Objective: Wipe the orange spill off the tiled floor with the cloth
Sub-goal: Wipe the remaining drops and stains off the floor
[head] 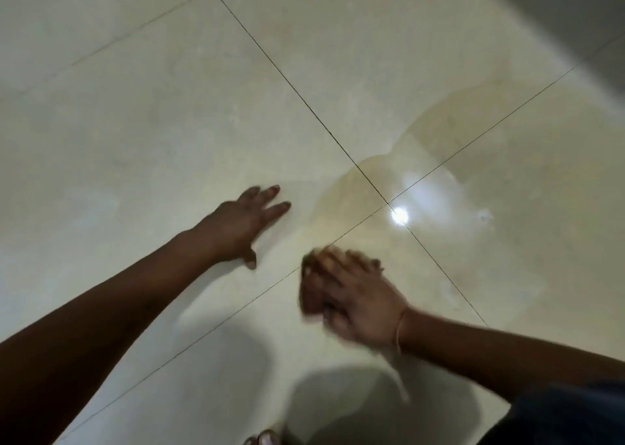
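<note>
Thin orange spill (351,191) spreads on the tiled floor (169,123); cloth (308,263) (blurred, seemingly brownish) lies beside it.

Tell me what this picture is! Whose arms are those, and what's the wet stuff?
There is no machine here, just a person. A camera worn on their head looks down, so you see their own two arms. The left hand lies flat on the tiled floor, fingers spread. The right hand presses a cloth down. That part is blurred, and the cloth is mostly hidden under the hand. The pale orange puddle is the spill, spread over the spot where four tiles meet. The bright spot is only a light's reflection.
</note>
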{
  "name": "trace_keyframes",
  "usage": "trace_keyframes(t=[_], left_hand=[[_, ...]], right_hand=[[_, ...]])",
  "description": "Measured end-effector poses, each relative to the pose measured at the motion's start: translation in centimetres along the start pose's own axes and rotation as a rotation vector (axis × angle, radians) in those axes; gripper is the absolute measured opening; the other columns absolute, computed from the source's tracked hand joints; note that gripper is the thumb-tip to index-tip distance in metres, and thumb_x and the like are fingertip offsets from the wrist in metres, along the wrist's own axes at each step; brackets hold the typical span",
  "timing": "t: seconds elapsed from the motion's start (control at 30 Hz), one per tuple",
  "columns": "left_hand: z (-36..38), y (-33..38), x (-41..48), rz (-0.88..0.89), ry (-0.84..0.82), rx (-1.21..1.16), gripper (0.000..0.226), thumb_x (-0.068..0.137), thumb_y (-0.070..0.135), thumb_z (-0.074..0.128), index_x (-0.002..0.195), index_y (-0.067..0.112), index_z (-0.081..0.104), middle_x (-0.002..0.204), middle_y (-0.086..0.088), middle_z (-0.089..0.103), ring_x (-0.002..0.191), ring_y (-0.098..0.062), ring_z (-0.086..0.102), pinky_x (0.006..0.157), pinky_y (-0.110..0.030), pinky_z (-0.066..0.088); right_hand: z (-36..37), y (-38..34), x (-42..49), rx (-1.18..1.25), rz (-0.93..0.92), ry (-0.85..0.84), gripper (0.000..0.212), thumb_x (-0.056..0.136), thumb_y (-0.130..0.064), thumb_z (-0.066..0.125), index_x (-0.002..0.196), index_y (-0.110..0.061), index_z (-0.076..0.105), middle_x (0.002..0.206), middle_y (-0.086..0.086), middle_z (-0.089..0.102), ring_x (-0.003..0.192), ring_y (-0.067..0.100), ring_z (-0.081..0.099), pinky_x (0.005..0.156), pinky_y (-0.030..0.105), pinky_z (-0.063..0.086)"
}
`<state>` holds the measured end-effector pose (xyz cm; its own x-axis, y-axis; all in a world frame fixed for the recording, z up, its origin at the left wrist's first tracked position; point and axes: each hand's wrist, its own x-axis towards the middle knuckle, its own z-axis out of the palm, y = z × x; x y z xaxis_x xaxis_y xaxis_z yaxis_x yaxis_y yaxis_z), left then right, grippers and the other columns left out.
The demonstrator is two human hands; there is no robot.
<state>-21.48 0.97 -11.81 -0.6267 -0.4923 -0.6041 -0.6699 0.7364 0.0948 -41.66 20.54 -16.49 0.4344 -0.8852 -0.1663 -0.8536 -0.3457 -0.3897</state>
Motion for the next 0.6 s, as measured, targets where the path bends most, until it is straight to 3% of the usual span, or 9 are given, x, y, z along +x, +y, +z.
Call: trace_keyframes(t=[0.07,0.13,0.17,0.3,0.33,0.4,0.47,0.5,0.6], left_hand=[[1.0,0.8,-0.1,-0.017,-0.068,-0.073,0.144,0.048,0.051,0.090,0.153,0.031,-0.007,0.160,-0.002,-0.022,0.148,-0.033,-0.012,0.115,-0.055,0.024],[1.5,1.6,-0.1,-0.058,-0.093,-0.065,0.153,0.044,0.057,0.089,0.151,0.031,-0.016,0.157,-0.002,-0.031,0.146,-0.035,-0.020,0.115,-0.060,0.018],[1.6,1.9,-0.1,-0.071,-0.091,-0.034,0.156,0.043,0.058,0.089,0.150,0.030,-0.021,0.155,-0.003,-0.035,0.145,-0.036,-0.023,0.113,-0.062,0.016],[1.8,2.2,-0.1,-0.093,-0.088,-0.025,0.159,0.042,0.059,0.089,0.148,0.029,-0.025,0.153,-0.005,-0.037,0.144,-0.037,-0.025,0.112,-0.063,0.015],[1.9,2.1,-0.2,-0.096,-0.092,-0.031,0.158,0.042,0.058,0.089,0.148,0.029,-0.024,0.154,-0.004,-0.037,0.144,-0.037,-0.024,0.112,-0.063,0.015],[1.7,2.4,-0.2,-0.107,-0.103,-0.036,0.157,0.042,0.057,0.089,0.150,0.029,-0.021,0.155,-0.005,-0.035,0.144,-0.037,-0.023,0.112,-0.063,0.017],[0.6,3.2,0.1,-0.131,-0.099,-0.091,0.146,0.044,0.060,0.087,0.152,0.025,-0.005,0.158,-0.008,-0.020,0.146,-0.039,-0.011,0.111,-0.061,0.026],[-0.3,3.7,0.4,-0.156,-0.067,-0.133,0.137,0.044,0.065,0.084,0.149,0.022,0.008,0.157,-0.011,-0.003,0.144,-0.040,0.003,0.107,-0.059,0.034],[-2.6,5.3,3.4,-0.191,0.065,-0.108,0.131,0.038,0.074,0.080,0.141,0.019,0.019,0.145,-0.013,0.019,0.132,-0.038,0.026,0.096,-0.055,0.044]], right_hand=[[1.9,-3.1,-3.6,-0.073,-0.381,-0.188,0.076,0.080,-0.053,0.055,0.148,-0.027,0.034,0.157,0.008,0.030,0.143,0.029,0.028,0.113,0.047,0.023],[1.5,-0.7,-4.7,-0.132,-0.531,-0.201,0.077,0.081,-0.056,0.056,0.149,-0.027,0.032,0.157,0.007,0.029,0.144,0.027,0.026,0.114,0.046,0.020],[0.9,1.1,-3.9,-0.146,-0.466,-0.144,0.076,0.082,-0.052,0.058,0.149,-0.027,0.033,0.157,0.007,0.029,0.144,0.028,0.027,0.113,0.047,0.024],[-2.1,5.3,-1.2,-0.008,0.265,0.059,0.076,0.079,-0.042,0.053,0.151,-0.025,0.033,0.158,0.009,0.028,0.145,0.029,0.026,0.109,0.053,0.031],[-1.5,4.3,-2.1,-0.007,0.188,0.028,0.077,0.080,-0.043,0.053,0.151,-0.026,0.031,0.159,0.009,0.027,0.145,0.029,0.025,0.110,0.053,0.030],[0.5,1.5,-6.1,-0.076,-0.257,-0.154,0.076,0.082,-0.046,0.053,0.151,-0.027,0.029,0.160,0.007,0.025,0.145,0.029,0.025,0.113,0.050,0.024],[-0.2,3.2,-8.3,-0.091,-0.419,-0.215,0.072,0.081,-0.047,0.055,0.148,-0.027,0.037,0.159,0.007,0.028,0.145,0.028,0.026,0.113,0.046,0.022],[-0.8,5.5,-7.6,-0.118,-0.339,-0.109,0.070,0.080,-0.044,0.058,0.145,-0.025,0.043,0.157,0.008,0.031,0.143,0.029,0.029,0.111,0.047,0.027],[-5.2,13.5,-3.4,-0.057,0.514,0.218,0.073,0.082,-0.045,0.046,0.149,-0.020,0.036,0.157,0.013,0.029,0.141,0.034,0.031,0.109,0.053,0.032]])
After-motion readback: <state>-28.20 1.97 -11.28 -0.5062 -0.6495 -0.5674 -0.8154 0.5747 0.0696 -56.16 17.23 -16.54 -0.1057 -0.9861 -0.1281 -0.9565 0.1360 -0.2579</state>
